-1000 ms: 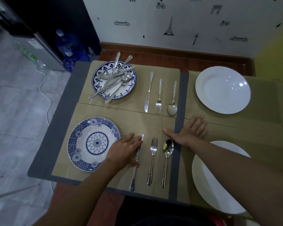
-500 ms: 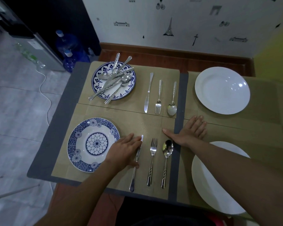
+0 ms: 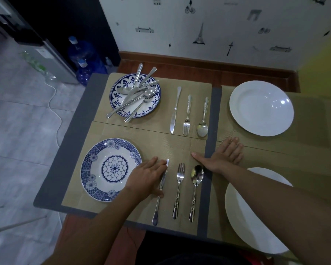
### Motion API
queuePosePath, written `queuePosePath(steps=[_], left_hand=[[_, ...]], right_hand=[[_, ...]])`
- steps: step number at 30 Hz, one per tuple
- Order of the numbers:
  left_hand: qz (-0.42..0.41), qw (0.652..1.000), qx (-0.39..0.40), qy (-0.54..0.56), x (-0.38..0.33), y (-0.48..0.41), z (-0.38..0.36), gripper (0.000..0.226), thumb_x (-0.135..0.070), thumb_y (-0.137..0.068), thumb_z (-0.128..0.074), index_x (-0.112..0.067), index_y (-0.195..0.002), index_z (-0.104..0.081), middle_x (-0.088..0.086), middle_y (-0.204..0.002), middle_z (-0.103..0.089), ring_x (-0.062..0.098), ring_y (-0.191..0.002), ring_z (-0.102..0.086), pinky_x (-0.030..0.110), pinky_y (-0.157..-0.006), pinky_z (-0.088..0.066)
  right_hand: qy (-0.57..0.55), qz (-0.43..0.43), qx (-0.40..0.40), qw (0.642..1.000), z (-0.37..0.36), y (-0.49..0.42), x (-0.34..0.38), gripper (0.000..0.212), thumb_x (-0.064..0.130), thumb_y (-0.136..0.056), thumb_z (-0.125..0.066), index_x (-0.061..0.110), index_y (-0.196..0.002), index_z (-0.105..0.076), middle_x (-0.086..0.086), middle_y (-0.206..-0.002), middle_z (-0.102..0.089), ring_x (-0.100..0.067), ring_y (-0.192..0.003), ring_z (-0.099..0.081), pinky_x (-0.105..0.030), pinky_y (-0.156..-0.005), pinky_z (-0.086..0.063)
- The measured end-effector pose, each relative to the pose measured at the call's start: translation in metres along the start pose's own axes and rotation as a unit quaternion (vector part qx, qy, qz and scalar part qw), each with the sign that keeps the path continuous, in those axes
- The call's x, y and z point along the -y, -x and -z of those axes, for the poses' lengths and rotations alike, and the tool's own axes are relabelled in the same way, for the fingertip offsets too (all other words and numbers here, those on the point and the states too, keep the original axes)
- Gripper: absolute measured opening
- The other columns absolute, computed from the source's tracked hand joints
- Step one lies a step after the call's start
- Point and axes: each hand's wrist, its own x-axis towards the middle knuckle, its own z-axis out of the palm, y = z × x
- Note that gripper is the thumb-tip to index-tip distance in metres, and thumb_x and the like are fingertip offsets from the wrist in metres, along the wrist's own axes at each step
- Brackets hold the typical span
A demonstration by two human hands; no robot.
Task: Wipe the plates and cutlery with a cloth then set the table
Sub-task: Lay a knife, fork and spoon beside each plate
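Grey floor tiles (image 3: 17, 140) fill the left of my headcam feed. Blue water bottles (image 3: 82, 54) and a white cable (image 3: 54, 104) lie beside a grey table (image 3: 52, 184) laid with tan placemats (image 3: 180, 148).

At the table's far left, a blue-patterned plate (image 3: 148, 109) holds a loose pile of cutlery (image 3: 136, 96), with spoons and handles crossing and poking past the rim. Nearer me sits a second patterned plate (image 3: 111, 169), its flower centre in full view.

Just right of it, the left hand (image 3: 147, 178) lies palm down with its fingers nearly straight, resting on the blade end of a near knife (image 3: 157, 211). The thumb touches the handle, and I see no fingers curled round it. A near fork (image 3: 179, 188) and a near spoon (image 3: 196, 188) lie parallel beside that knife. Beyond them a far knife (image 3: 175, 111), far fork (image 3: 187, 115) and far spoon (image 3: 203, 119) lie in the same order.

The right hand (image 3: 224, 157) presses flat on the mats, fingers straight and spread, thumb pointing left, holding nothing.

Further right are two plain plates. The far white plate (image 3: 261, 108) catches a spot of light, and the near white plate (image 3: 243, 217) lies partly under the right forearm.

Compared with a second ago, both hands, the plates and every piece of cutlery sit where they were; only my view has shifted slightly.
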Motion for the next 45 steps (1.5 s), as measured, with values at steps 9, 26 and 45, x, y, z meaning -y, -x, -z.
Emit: queuePosePath(steps=[9, 26, 45], left_hand=[[-0.005, 0.998, 0.028, 0.051, 0.003, -0.004, 0.014, 0.094, -0.056, -0.079, -0.073, -0.019, -0.154, -0.030, -0.004, -0.164, -0.025, 0.021, -0.152, -0.016, 0.037, -0.120, -0.022], [0.081, 0.980, -0.139, 0.114, 0.086, -0.037, 0.087, 0.042, -0.033, -0.097, -0.060, -0.012, -0.133, -0.060, 0.010, -0.131, -0.064, 0.029, -0.121, -0.057, 0.038, -0.102, -0.043], [0.144, 0.987, -0.043, 0.047, 0.224, -0.070, 0.122, 0.053, -0.035, -0.109, -0.019, -0.010, -0.153, -0.034, 0.009, -0.165, -0.021, 0.022, -0.154, -0.015, 0.036, -0.122, -0.019]], right_hand=[[0.009, 0.012, -0.064, 0.998, -0.007, -0.009, -0.004, 0.160, 0.103, -0.057, -0.048, 0.006, -0.150, 0.038, -0.019, -0.157, 0.047, -0.040, -0.147, 0.039, -0.056, -0.122, 0.016], [-0.158, 0.237, -0.207, 0.936, 0.019, -0.016, 0.055, 0.057, 0.051, -0.089, -0.071, 0.021, -0.134, -0.055, 0.012, -0.097, -0.058, -0.019, -0.100, -0.060, -0.050, -0.098, -0.050], [-0.185, 0.315, -0.037, 0.930, 0.042, -0.030, 0.242, 0.017, 0.020, -0.092, -0.074, 0.014, -0.107, -0.076, 0.002, -0.093, -0.072, -0.012, -0.085, -0.065, -0.023, -0.075, -0.048]])
